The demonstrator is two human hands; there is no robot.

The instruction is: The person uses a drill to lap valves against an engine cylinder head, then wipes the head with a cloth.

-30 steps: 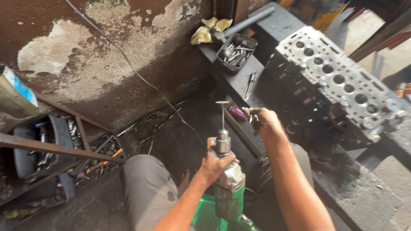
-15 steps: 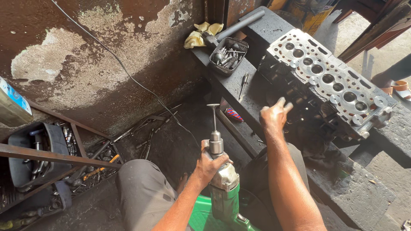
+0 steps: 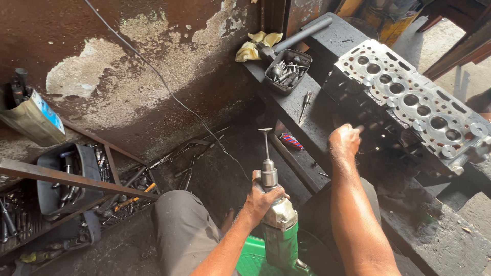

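My left hand (image 3: 262, 197) grips a green and silver power drill (image 3: 279, 225) held upright, with an engine valve (image 3: 265, 144) standing in its chuck, head up. My right hand (image 3: 344, 141) reaches to the dark side of a grey metal cylinder head (image 3: 409, 97) that lies tilted on a black workbench (image 3: 302, 105). Its fingers are curled at the head's side face; what they touch is hidden. My knee (image 3: 176, 220) in grey trousers is below the drill.
A small black tray of valves (image 3: 286, 69) and a long metal bar (image 3: 302, 35) with yellow rags (image 3: 253, 46) sit at the bench's far end. A loose valve (image 3: 305, 102) lies on the bench. Bins of tools (image 3: 66, 176) stand at left. A cable (image 3: 153, 71) runs down the stained wall.
My right hand has moved up and right from beside the drill to the side of the cylinder head. The drill with the valve stays upright in my left hand.
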